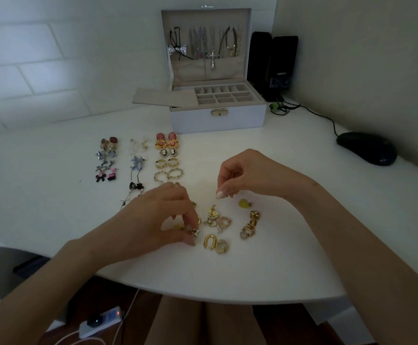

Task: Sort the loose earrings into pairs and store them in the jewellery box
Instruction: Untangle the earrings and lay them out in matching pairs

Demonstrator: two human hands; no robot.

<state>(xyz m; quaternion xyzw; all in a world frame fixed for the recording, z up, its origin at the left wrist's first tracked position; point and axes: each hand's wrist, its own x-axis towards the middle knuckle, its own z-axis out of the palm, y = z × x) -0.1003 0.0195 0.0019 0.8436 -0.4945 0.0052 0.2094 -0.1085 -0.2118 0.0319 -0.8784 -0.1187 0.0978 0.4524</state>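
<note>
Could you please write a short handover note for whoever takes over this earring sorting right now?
Left hand: pinches a small earring at the edge of the loose pile.
Right hand: hovers over the pile with fingers curled; I cannot tell whether it holds anything.
Done: three columns of pairs are laid out beyond the left hand.
Left: pair the remaining gold pieces, then move everything into the open jewellery box, whose visible compartments look empty.
</note>
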